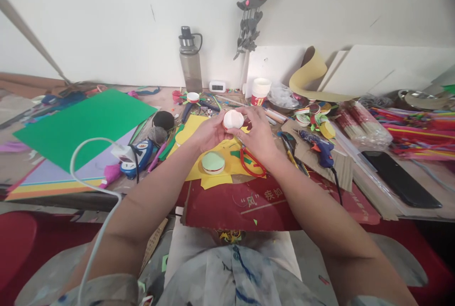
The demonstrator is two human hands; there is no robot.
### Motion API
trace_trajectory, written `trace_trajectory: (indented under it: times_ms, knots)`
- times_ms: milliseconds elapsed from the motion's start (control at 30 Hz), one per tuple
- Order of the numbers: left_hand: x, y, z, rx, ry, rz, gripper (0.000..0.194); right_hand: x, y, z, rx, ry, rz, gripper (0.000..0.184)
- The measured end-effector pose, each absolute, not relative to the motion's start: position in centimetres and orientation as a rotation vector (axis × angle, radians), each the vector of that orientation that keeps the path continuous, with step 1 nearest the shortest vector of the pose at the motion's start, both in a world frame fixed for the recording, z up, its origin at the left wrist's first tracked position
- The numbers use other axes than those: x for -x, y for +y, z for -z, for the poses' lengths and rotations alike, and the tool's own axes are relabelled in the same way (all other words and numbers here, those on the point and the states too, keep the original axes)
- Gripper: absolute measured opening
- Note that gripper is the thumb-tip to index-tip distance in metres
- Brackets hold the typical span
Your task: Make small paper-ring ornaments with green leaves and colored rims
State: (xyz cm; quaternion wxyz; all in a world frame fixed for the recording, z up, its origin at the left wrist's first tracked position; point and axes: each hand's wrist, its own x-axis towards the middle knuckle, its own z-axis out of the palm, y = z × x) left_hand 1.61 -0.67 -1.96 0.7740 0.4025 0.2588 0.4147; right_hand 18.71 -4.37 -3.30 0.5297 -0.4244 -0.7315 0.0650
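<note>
A cut-down white paper cup (233, 120), short and round with a trace of red at its edge, is held up over the work area. My left hand (212, 134) has its fingers closed on the cup's left side. On the opposite side, my right hand (259, 134) grips it between thumb and fingers. Below lies a similar short cup (213, 163) topped with a pale green disc, resting on yellow paper (195, 166). Red-handled scissors (253, 163) lie under my right wrist, their blades partly hidden.
A red cardboard sheet (220, 206) covers the table's front edge. To the right are a blue glue gun (322, 149), a utility knife (295, 154) and a black phone (401, 178). Green paper (88, 130) and a white cable (76, 154) occupy the left. A bottle (191, 67) stands behind.
</note>
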Motion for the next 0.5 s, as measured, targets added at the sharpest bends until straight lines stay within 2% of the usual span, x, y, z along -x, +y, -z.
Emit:
trace_trajectory:
  times_ms: [300,500]
  knots:
    - [-1.2,-1.0,1.8,-0.898,0.494,-0.98,0.027,-18.3,-5.4,3.4,1.056,-1.543,-0.305,0.039]
    - [-1.2,-1.2,2.2,-0.983,0.435,-0.981,0.037,-17.8,-6.0,2.7,1.057,-1.53,-0.295,0.03]
